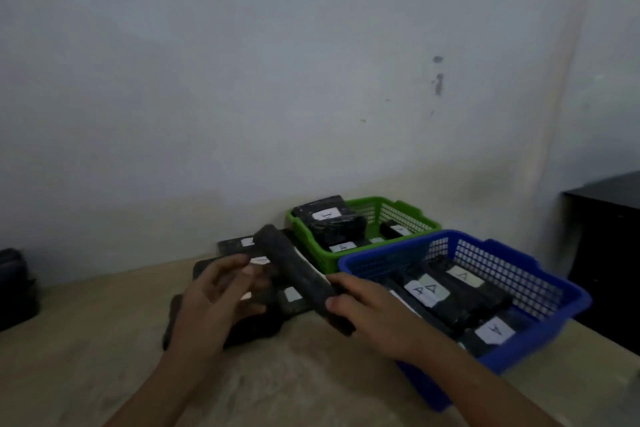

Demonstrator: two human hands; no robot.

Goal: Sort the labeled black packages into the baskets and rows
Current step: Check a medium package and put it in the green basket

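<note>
Right now your right hand (367, 308) grips the near end of a black package (294, 270), its fingers curled round it, holding it tilted just left of the blue basket (381, 255). Your left hand (214, 295) hovers with fingers loosely spread, holding nothing, over loose packages (229, 245) on the surface (104, 322), farther left of that basket.

Handwritten "A" on white labels (494, 330) — black packages (483, 303) in the blue basket (367, 267).
</note>
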